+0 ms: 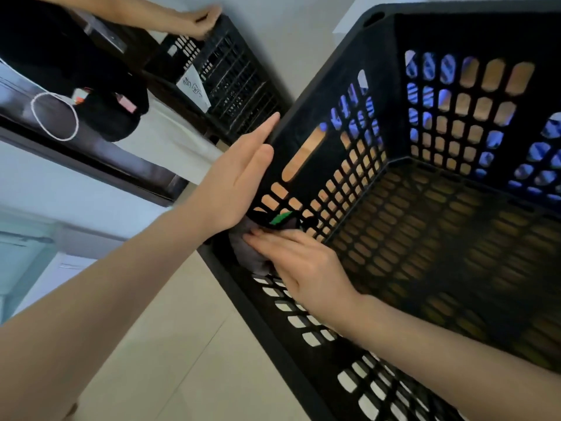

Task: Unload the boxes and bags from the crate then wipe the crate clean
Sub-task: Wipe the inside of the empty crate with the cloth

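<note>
Crate (340, 74), black, emptied (no boxes or bags seen inside), wiping step in hand: left hand (239, 177) spread flat on its outer wall, right hand (306, 265) inside, fingers pressing grey cloth (252, 253) into the corner between both hands; next, probably, sweep the remaining walls and base.

Handwritten characters on a white paper slip (194, 89) against the far black crate (233, 68). Too blurred to read.
</note>
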